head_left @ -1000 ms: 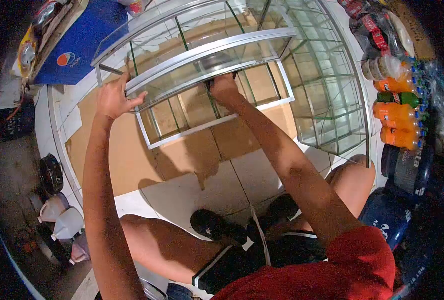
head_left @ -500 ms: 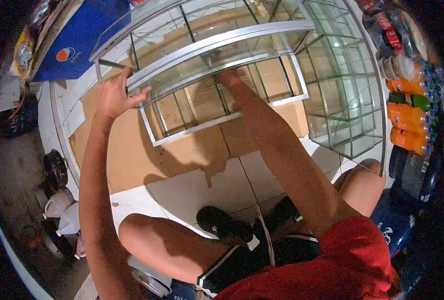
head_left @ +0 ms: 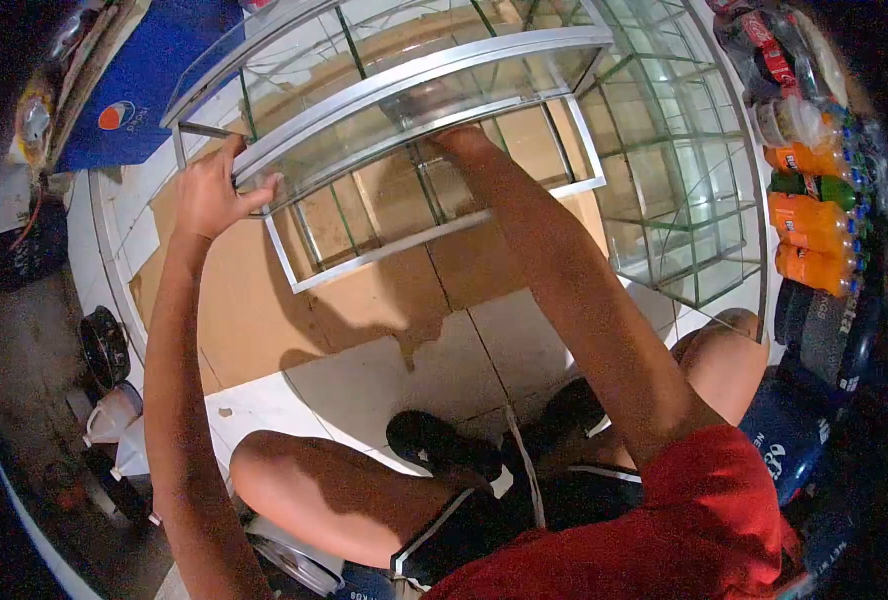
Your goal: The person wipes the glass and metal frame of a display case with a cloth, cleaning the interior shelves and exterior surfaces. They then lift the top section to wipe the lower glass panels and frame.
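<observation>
One left hand (head_left: 212, 193) grasps, presumably bracing, a silver-framed clear-glass case (head_left: 364, 115); right hand (head_left: 462, 143) reaches in, grip hidden; next needs steadiness.

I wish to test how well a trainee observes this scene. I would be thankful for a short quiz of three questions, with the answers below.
1. Choose one: which part of the silvery frame does the left hand grip?
A) the middle
B) the left end
C) the right end

2. True or false: the orange bottles are on the person's right side.

3. Fill in the colour: the person's sleeve is ____.

Key: 1. B; 2. True; 3. red
</observation>
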`<state>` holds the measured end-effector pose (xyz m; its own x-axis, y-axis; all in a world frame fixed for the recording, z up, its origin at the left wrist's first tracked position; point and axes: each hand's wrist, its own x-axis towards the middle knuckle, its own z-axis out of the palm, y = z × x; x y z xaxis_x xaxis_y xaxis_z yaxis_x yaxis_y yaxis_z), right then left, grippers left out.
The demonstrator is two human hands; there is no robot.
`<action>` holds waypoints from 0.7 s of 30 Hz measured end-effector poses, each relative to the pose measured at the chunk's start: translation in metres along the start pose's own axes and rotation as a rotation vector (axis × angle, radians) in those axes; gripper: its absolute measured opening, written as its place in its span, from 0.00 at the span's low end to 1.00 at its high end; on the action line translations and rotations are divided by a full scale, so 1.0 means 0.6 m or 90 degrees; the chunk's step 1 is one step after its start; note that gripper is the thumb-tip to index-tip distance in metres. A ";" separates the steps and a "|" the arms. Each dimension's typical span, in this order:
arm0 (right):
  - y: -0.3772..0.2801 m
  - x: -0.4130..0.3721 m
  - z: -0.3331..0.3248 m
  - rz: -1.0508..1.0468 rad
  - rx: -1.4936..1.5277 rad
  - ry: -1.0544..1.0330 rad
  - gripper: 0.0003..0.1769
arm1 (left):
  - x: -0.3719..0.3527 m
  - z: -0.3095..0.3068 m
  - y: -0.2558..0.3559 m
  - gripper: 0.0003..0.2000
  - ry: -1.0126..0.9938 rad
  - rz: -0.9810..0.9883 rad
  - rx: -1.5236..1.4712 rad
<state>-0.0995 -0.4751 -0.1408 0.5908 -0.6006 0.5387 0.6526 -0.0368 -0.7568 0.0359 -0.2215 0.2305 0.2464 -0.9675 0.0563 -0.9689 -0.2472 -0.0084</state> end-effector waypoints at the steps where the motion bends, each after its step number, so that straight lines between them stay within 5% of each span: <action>1: -0.144 -0.019 0.004 0.001 0.001 0.001 0.22 | 0.001 -0.005 0.004 0.30 -0.022 -0.015 0.011; 3: -0.293 0.118 0.119 0.373 -0.902 -0.381 0.20 | 0.000 -0.011 0.011 0.30 -0.042 -0.031 0.025; 5: -0.202 0.093 0.091 0.286 -0.898 -0.352 0.16 | 0.000 -0.017 0.015 0.28 -0.059 -0.059 0.032; 7: -0.200 0.060 0.088 0.204 -0.802 -0.042 0.16 | 0.002 -0.016 0.011 0.28 -0.054 -0.052 0.025; 8: -0.175 0.012 0.060 0.009 -1.073 -0.137 0.24 | 0.001 -0.013 0.009 0.28 -0.052 -0.046 0.015; 11: -0.150 0.003 0.087 -0.075 -1.070 0.051 0.31 | 0.001 0.000 0.001 0.30 -0.009 -0.014 0.014; 15: -0.147 0.014 0.117 0.191 -0.877 0.048 0.37 | 0.001 -0.003 -0.001 0.30 -0.017 -0.008 0.030; 20: -0.041 0.007 0.078 -0.004 -2.489 -0.378 0.30 | 0.000 0.001 -0.002 0.29 0.007 0.006 0.003; 21: -0.036 0.005 0.071 -0.002 -2.491 -0.377 0.30 | 0.001 0.001 -0.003 0.29 0.008 0.008 0.002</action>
<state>-0.0916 -0.4420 -0.1072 0.6802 -0.6734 0.2894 0.0666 0.4499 0.8906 0.0379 -0.2214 0.2300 0.2339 -0.9698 0.0690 -0.9719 -0.2352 -0.0117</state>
